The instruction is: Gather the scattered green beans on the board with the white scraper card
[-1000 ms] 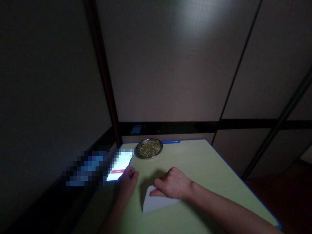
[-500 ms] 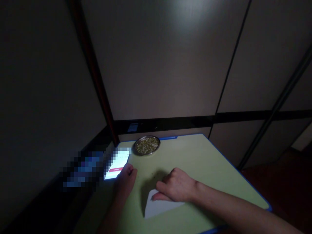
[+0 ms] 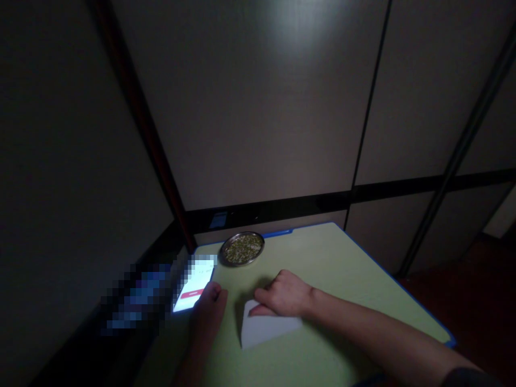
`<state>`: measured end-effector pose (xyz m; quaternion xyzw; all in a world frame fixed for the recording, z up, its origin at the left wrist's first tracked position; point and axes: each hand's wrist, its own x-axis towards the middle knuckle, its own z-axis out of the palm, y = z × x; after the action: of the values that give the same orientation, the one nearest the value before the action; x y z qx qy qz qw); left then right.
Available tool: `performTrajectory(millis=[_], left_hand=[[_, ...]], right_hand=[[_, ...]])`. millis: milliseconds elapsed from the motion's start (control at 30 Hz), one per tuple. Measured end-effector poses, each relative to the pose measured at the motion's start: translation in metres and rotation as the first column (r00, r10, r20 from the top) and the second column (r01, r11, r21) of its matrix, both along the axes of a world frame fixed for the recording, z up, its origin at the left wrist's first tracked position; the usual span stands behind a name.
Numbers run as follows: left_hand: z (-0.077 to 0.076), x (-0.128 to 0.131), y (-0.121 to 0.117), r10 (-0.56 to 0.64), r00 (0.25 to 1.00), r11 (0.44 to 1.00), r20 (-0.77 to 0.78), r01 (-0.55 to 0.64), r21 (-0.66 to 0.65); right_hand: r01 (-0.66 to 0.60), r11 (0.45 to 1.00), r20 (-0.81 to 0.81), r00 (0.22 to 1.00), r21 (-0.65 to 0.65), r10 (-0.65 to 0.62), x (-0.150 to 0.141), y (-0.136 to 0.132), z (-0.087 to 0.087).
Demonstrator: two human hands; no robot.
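My right hand [image 3: 282,294] is closed on a flat white piece, like a card or stiff sheet [image 3: 268,330], with a rounded upper corner. Thumb and fingers pinch its upper edge. The piece tilts above or against the pale green table [image 3: 322,263]; contact along its lower edge cannot be told. My left hand [image 3: 212,301] is curled in shadow at the lower right corner of a lit phone [image 3: 197,285]. Whether it grips the phone or anything else is hidden. Beyond both hands sits a round metal plate [image 3: 242,262] of small green and whitish bits, perhaps beans.
The table has a blue rim [image 3: 397,282]. Close behind it stand large panelled cabinet doors [image 3: 262,118] with a dark horizontal band [image 3: 290,206]. A blurred, pixelated bluish patch [image 3: 141,295] lies left of the phone. The room is dim.
My right hand has moved the white piece slightly away from me, nearer the plate. The view has tilted a little. My left hand, the phone and the plate keep their places.
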<state>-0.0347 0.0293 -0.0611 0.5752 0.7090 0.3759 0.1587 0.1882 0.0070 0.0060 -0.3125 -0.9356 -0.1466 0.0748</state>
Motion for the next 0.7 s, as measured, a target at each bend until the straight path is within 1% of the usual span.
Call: performTrajectory(millis=[100, 133, 167, 200, 233, 267, 300, 333, 400, 467, 500, 567, 633, 700], left_hand=[[-0.002, -0.002, 0.003, -0.008, 1.0, 1.0, -0.001, 0.008, -0.012], [-0.003, -0.003, 0.004, -0.009, 1.0, 1.0, 0.0, 0.009, -0.018], [-0.004, -0.004, 0.005, -0.008, 1.0, 1.0, -0.003, 0.008, -0.021], [-0.006, -0.005, 0.006, -0.005, 1.0, 1.0, -0.009, 0.005, -0.02], [-0.007, -0.006, 0.007, -0.003, 1.0, 1.0, -0.017, 0.003, -0.006], [-0.009, -0.008, 0.007, -0.014, 0.999, 1.0, -0.029, 0.014, 0.016], [-0.011, -0.009, 0.008, -0.027, 0.999, 0.999, -0.04, 0.029, 0.037], [-0.012, -0.01, 0.008, -0.039, 0.998, 0.998, -0.047, 0.042, 0.045], [-0.015, -0.011, 0.011, -0.037, 0.998, 0.998, -0.056, 0.041, 0.057], [-0.016, -0.012, 0.015, -0.063, 0.997, 0.995, -0.047, 0.066, 0.077], [-0.016, -0.013, 0.016, -0.088, 0.996, 0.993, -0.032, 0.09, 0.08], [-0.016, -0.012, 0.017, -0.122, 0.992, 0.989, 0.023, 0.12, 0.082], [-0.015, -0.012, 0.012, -0.135, 0.986, 0.988, 0.101, 0.126, 0.09], [-0.013, -0.012, 0.001, -0.138, 0.975, 0.988, 0.174, 0.122, 0.099]], right_hand=[[0.069, 0.997, -0.069, 0.995, -0.034, -0.071, 0.013, 0.003, 0.014], [0.106, 0.993, -0.116, 0.987, -0.055, -0.112, 0.021, 0.002, 0.019], [0.17, 0.983, -0.175, 0.968, -0.075, -0.181, 0.032, 0.001, 0.024], [0.246, 0.963, -0.243, 0.933, -0.113, -0.267, 0.046, -0.002, 0.027], [0.319, 0.933, -0.329, 0.874, -0.169, -0.358, 0.062, -0.006, 0.029], [0.368, 0.897, -0.421, 0.793, -0.245, -0.44, 0.079, -0.011, 0.027], [0.391, 0.857, -0.509, 0.69, -0.335, -0.514, 0.097, -0.017, 0.023], [0.38, 0.818, -0.578, 0.58, -0.431, -0.574, 0.116, -0.024, 0.017], [0.329, 0.747, -0.641, 0.384, -0.578, -0.665, 0.149, -0.04, -0.001], [0.317, 0.685, -0.629, 0.272, -0.656, -0.728, 0.175, -0.058, -0.02], [0.325, 0.654, -0.613, 0.234, -0.683, -0.755, 0.184, -0.066, -0.029], [0.317, 0.618, -0.577, 0.224, -0.719, -0.786, 0.194, -0.079, -0.044], [0.333, 0.608, -0.568, 0.22, -0.72, -0.793, 0.196, -0.085, -0.056], [0.366, 0.609, -0.575, 0.21, -0.703, -0.791, 0.194, -0.086, -0.067]])
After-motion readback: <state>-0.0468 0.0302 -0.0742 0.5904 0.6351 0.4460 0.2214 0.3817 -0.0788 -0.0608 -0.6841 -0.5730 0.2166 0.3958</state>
